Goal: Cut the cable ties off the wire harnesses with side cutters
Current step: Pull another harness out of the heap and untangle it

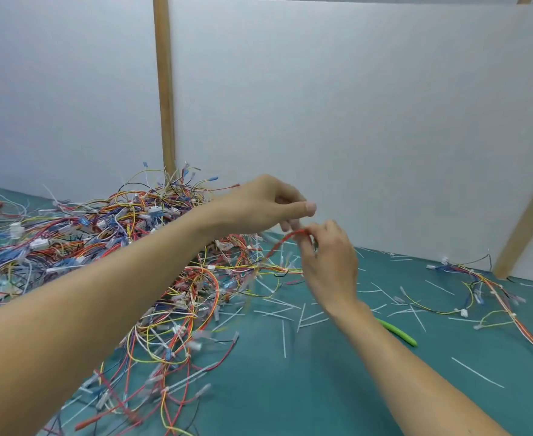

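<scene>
pinching one red wire [282,243] between two hands' fingers [306,239].

Teal mat [290,388], green cutter handle [398,333], multicoloured wire pile [101,247], white offcuts [477,372].

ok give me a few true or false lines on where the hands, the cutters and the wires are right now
1. The right hand pinches a red wire. True.
2. The side cutters are held in the left hand. False: only their green handle shows, lying on the teal mat behind the right forearm; neither hand holds them.
3. The big pile of wire harnesses lies on the left of the mat. True.
4. The mat carries no cut cable ties. False: white cut ties lie scattered over it.
5. A smaller harness lies apart on the right, near the wooden post. True.
</scene>
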### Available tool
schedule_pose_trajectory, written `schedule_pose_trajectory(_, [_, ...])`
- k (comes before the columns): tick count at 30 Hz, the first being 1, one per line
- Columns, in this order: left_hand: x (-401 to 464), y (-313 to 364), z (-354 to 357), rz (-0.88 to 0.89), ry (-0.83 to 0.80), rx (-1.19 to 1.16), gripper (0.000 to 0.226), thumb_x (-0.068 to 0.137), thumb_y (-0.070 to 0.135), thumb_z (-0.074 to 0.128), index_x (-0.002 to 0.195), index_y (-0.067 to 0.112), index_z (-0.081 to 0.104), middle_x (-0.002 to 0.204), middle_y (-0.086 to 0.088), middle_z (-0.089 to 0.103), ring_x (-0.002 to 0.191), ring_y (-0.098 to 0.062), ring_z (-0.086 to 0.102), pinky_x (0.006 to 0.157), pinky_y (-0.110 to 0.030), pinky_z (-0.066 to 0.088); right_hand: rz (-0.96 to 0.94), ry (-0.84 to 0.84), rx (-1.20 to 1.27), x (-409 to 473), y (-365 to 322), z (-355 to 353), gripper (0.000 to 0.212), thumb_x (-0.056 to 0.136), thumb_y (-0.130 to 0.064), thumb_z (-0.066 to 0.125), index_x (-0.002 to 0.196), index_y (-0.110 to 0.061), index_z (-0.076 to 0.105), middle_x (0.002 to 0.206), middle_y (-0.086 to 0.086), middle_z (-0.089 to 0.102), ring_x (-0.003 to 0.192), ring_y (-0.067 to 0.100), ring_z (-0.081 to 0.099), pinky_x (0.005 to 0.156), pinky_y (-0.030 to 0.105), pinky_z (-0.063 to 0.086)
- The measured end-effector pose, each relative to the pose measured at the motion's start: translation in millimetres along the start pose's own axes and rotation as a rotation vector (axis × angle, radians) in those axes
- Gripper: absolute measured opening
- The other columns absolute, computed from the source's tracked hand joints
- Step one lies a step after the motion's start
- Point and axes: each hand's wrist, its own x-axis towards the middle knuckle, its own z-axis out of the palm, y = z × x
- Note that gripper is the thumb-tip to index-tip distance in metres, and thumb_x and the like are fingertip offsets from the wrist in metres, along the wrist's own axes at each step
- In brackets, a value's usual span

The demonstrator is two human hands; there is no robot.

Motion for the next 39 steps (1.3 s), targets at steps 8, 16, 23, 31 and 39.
schedule_pose_trajectory(8, [-15.6,-80.4,26.0,-0.186,-0.009,0.266,0.029,0.103,0.034,0.052,0.124,0.018,0.064,0.118,0.002,0.070,0.107,-0.014,0.065,0.098,-0.035,0.051,0.643,-0.118,0.624,18.6,85.5,-55.1,0.031,0.109,-0.024,0.049,0.095,-0.012,0.073,0.064,0.000,0.062,0.051,0.009,0.060,0.051,0.025,0.047])
schedule_pose_trajectory(16, [-16.8,-140.5,68.4,-0.178,0.025,1.060,0.047,0.098,0.048,0.048,0.137,0.022,0.049,0.134,-0.001,0.057,0.128,-0.023,0.050,0.103,-0.040,0.036,1.061,-0.174,1.238,1.1,133.4,-83.3,0.035,0.109,-0.039,0.045,0.094,-0.015,0.066,0.062,-0.007,0.058,0.048,0.006,0.055,0.040,0.019,0.046])
schedule_pose_trajectory(23, [-1.5,-128.9,75.5,-0.102,-0.105,1.063,0.028,0.096,0.050,0.052,0.102,0.027,0.067,0.108,0.002,0.057,0.113,-0.021,0.052,0.099,-0.039,0.038,0.610,-0.590,-0.107,-23.4,114.7,-70.4,0.044,0.099,-0.039,0.053,0.068,-0.019,0.077,0.050,-0.009,0.064,0.052,0.012,0.058,0.055,0.025,0.044])
schedule_pose_trajectory(31, [-0.9,-104.1,68.7,-0.067,0.057,0.497,0.017,0.095,0.035,0.063,0.084,0.023,0.063,0.085,0.007,0.065,0.081,-0.018,0.061,0.072,-0.035,0.050,0.087,-0.625,-0.107,3.4,61.9,-0.2,0.059,0.095,-0.014,0.058,0.151,-0.024,0.043,0.151,0.000,0.054,0.138,0.022,0.049,0.112,0.041,0.043])
schedule_pose_trajectory(39, [-18.3,-129.3,27.6,0.026,0.170,0.455,0.011,0.098,0.032,0.063,0.094,0.025,0.069,0.087,0.016,0.061,0.077,-0.003,0.057,0.068,-0.035,0.048,0.256,-0.787,0.060,-1.1,57.4,55.5,0.026,0.103,-0.035,0.059,0.121,-0.019,0.069,0.103,0.004,0.071,0.095,0.023,0.064,0.087,0.037,0.048])
